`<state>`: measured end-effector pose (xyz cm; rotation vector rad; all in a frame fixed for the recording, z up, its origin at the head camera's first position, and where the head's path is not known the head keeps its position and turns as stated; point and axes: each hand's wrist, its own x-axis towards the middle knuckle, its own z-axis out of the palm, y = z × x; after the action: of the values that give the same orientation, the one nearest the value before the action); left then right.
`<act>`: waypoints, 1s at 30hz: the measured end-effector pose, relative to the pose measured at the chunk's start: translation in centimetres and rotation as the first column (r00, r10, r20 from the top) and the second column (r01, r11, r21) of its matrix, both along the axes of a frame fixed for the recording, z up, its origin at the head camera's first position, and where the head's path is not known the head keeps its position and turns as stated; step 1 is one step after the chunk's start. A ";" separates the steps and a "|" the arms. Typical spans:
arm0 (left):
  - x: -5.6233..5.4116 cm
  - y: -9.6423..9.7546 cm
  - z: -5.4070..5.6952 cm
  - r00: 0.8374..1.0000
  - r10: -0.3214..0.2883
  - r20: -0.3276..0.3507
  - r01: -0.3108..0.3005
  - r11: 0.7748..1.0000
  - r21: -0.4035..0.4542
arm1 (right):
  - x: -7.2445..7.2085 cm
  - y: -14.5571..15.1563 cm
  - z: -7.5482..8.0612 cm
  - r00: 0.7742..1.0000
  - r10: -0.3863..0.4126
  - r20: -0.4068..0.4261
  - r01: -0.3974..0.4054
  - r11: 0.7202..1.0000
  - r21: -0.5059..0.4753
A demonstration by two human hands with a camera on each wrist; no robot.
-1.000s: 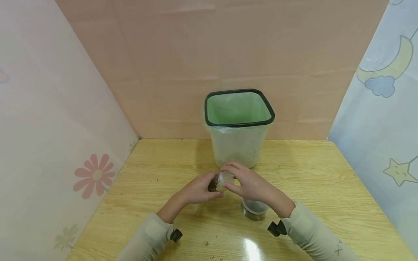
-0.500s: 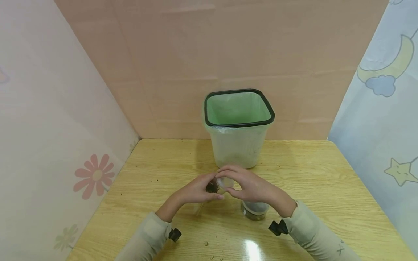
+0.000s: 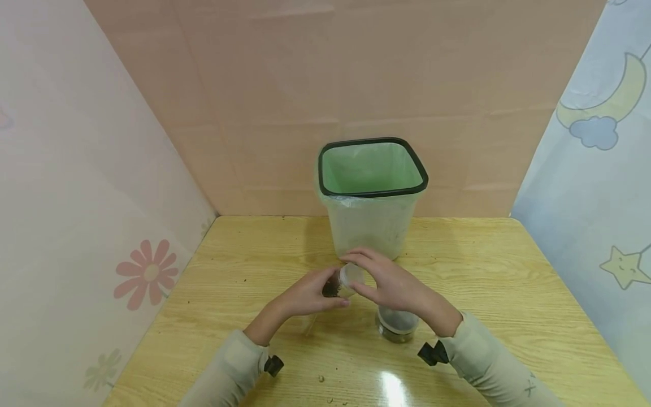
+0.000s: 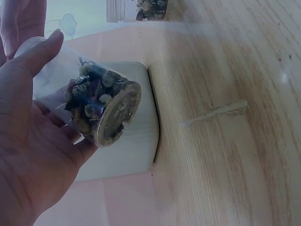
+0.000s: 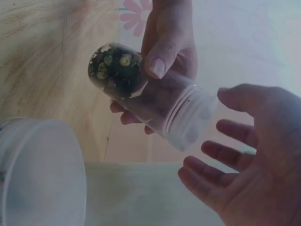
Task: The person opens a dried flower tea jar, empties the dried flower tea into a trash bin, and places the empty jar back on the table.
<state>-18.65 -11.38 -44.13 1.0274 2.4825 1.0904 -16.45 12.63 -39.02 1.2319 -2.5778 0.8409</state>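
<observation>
My left hand (image 3: pixel 304 295) holds a clear plastic jar (image 4: pixel 94 96) tilted above the table, its thumb and fingers round the sides. Dark dried leaves and pale flower buds lie toward the jar's base. A translucent screw lid (image 5: pixel 194 120) sits on its other end, which points to my right hand (image 3: pixel 394 285). That hand has its thumb and fingers spread about the lid; the right wrist view shows a gap between fingers and lid. Another lidded jar (image 3: pixel 398 327) with dried contents stands upright on the table, under the right forearm.
A pale bin (image 3: pixel 373 226) with a black rim and green liner stands behind the hands. A thin pale strip (image 4: pixel 216 113) lies on the wooden table (image 3: pixel 254 243), with a few small crumbs near its front. Papered walls close in the back and sides.
My right hand's fingers closed in over the lid half a second ago and have since spread apart, a little higher. The left hand keeps hold of the jar in nearly the same place.
</observation>
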 end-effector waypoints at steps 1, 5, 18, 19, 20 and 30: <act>0.0 0.0 0.0 1.000 0.005 -0.002 -0.005 1.000 -0.004 | 0.0 0.0 0.0 1.000 -0.015 0.004 0.015 1.000 -0.001; 0.0 0.1 0.0 1.000 0.008 -0.001 -0.008 1.000 -0.008 | 0.0 -0.2 0.0 0.998 -0.058 0.035 0.057 0.998 0.020; 0.2 -0.1 0.1 1.000 -0.005 -0.024 0.005 1.000 -0.019 | 0.1 -0.3 -0.2 0.997 0.040 0.063 -0.043 0.997 0.057; 0.2 -0.2 0.1 1.000 -0.006 -0.024 0.006 1.000 -0.019 | 0.1 -0.3 -0.2 0.997 0.054 0.053 -0.057 0.997 0.056; 0.2 -0.2 0.1 1.000 -0.013 -0.023 0.013 1.000 -0.015 | 0.1 -0.3 -0.2 0.997 0.069 0.041 -0.071 0.996 0.054; 0.0 -0.5 -0.1 0.996 -0.087 0.016 0.087 0.996 0.016 | 0.2 -0.1 -0.3 0.979 0.193 -0.060 -0.192 0.981 0.022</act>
<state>-18.61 -11.88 -44.26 1.1150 2.3963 1.0891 -16.30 12.54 -39.29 1.5073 -2.4505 0.8037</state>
